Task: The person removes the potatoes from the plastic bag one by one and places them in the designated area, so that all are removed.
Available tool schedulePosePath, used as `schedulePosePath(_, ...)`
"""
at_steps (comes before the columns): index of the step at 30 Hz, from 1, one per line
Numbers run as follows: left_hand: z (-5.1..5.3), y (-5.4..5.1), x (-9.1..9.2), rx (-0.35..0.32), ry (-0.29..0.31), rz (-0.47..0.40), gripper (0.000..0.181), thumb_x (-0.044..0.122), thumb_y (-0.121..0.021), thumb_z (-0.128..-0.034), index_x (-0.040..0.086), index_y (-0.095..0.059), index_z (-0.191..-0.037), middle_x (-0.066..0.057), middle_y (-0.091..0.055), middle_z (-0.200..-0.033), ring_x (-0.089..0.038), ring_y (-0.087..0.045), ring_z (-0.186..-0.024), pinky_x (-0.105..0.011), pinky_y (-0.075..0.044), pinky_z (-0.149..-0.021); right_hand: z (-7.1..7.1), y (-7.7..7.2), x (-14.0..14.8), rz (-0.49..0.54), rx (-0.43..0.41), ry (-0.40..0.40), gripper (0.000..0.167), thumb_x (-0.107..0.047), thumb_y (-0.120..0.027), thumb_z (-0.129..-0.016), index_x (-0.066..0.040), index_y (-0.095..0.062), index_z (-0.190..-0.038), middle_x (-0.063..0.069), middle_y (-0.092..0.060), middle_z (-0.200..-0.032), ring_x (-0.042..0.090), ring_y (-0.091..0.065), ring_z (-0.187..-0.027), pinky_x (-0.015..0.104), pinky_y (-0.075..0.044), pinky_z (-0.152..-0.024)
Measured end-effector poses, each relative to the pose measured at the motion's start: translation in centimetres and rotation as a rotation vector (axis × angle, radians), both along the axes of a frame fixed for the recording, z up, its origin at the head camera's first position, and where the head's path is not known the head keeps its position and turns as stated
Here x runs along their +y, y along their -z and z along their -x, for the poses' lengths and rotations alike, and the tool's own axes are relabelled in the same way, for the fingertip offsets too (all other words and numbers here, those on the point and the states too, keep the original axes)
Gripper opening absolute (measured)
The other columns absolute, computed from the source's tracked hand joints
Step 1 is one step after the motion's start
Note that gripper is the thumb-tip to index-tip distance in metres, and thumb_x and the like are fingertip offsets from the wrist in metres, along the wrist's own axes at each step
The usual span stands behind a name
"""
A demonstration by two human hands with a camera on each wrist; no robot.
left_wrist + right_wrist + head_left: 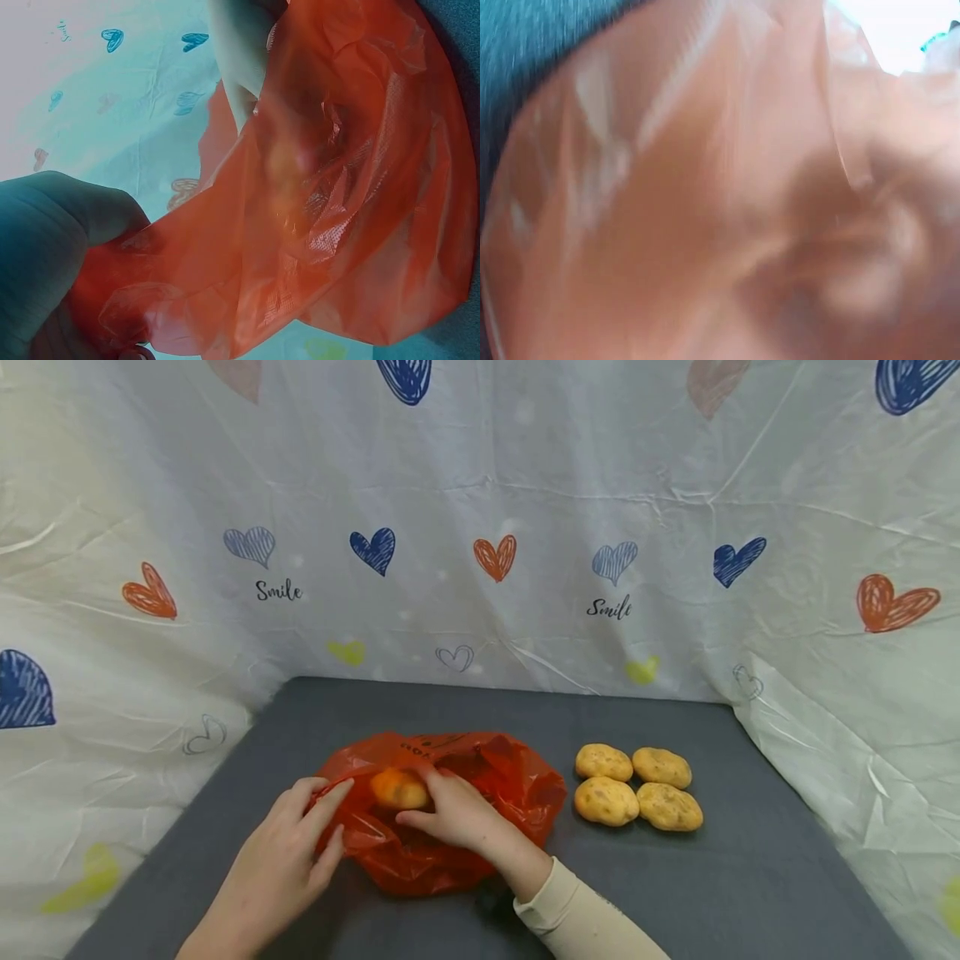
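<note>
A red plastic bag [420, 868] lies on the grey table with its mouth facing up. My left hand [277, 852] is at the bag's left edge; in the left wrist view its thumb [105, 214] and fingers pinch the thin red plastic. The right hand [457, 810] reaches into the bag's mouth and holds a potato [397, 788] by its right end, thumb below and fingers above. Some of those fingertips are hidden by the potato and the bag. Through the red film in the left wrist view, a yellowish shape shows faintly. The right wrist view is blurred, filled mostly by the bag [667, 225].
Several potatoes [607, 802] sit in a close cluster on the table [750, 877], right of the bag. A white sheet [540, 460] printed with hearts hangs behind the table and along both sides.
</note>
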State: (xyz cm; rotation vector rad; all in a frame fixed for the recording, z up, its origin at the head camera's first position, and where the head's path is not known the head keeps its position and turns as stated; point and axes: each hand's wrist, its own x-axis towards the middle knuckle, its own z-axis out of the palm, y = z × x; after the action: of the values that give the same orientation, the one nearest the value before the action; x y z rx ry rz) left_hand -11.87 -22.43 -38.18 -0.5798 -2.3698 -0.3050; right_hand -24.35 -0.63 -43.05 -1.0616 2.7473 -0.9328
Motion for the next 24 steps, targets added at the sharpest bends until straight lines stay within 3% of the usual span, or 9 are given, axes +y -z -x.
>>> schedulePosePath(3,0.2,0.0,0.1,0.004,0.003,-0.001,0.052,0.009,-0.072,-0.0771,-0.001,-0.067,-0.128,-0.015,-0.057,-0.111,-0.032,-0.058,-0.096,-0.047,-0.054,-0.075,0.1,-0.4,0.8,0.002,0.016,0.014,0.062,-0.05,-0.07,-0.095,-0.02,-0.049,-0.145,-0.001,-0.064,-0.111,0.013,-0.061,-0.092,0.034,-0.051,-0.083)
schedulePosePath(7,0.3,0.0,0.2,0.003,0.009,0.0,0.053,0.009,-0.072,-0.0767,0.0,-0.066,-0.129,-0.015,-0.057,-0.112,-0.032,-0.058,-0.097,-0.048,-0.054,-0.075,-0.3,-0.9,2.6,0.0,0.01,0.011,0.06,-0.049,-0.068,-0.096,-0.023,-0.047,-0.146,-0.002,-0.063,-0.113,0.014,-0.06,-0.094,0.036,-0.051,-0.084)
schedulePosePath(12,0.3,0.0,0.0,-0.005,-0.003,-0.002,0.054,0.008,-0.074,-0.0762,-0.001,-0.066,-0.129,-0.015,-0.057,-0.112,-0.033,-0.058,-0.098,-0.049,-0.054,-0.077,-1.4,-1.3,5.5,0.043,-0.006,-0.034,0.06,-0.041,-0.069,-0.097,-0.028,-0.043,-0.15,0.0,-0.06,-0.128,0.014,-0.059,-0.11,0.038,-0.05,-0.093)
schedulePosePath(18,0.0,0.1,-0.2,-0.005,-0.014,-0.006,0.053,0.008,-0.074,-0.0753,-0.002,-0.067,-0.127,-0.015,-0.057,-0.111,-0.033,-0.057,-0.097,-0.049,-0.053,-0.077,-3.1,-2.3,8.6,0.139,-0.104,-0.128,0.06,-0.043,-0.067,-0.099,-0.037,-0.039,-0.151,-0.006,-0.051,-0.141,0.011,-0.051,-0.123,0.038,-0.046,-0.102)
schedulePosePath(24,-0.1,0.2,-0.2,-0.007,-0.007,-0.007,0.054,0.008,-0.075,-0.0745,-0.002,-0.067,-0.127,-0.015,-0.057,-0.111,-0.032,-0.057,-0.097,-0.049,-0.052,-0.077,-4.3,-2.8,10.8,0.172,-0.142,-0.149,0.052,-0.048,-0.057,-0.103,-0.035,-0.041,-0.15,-0.008,-0.046,-0.15,0.013,-0.045,-0.137,0.046,-0.04,-0.11)
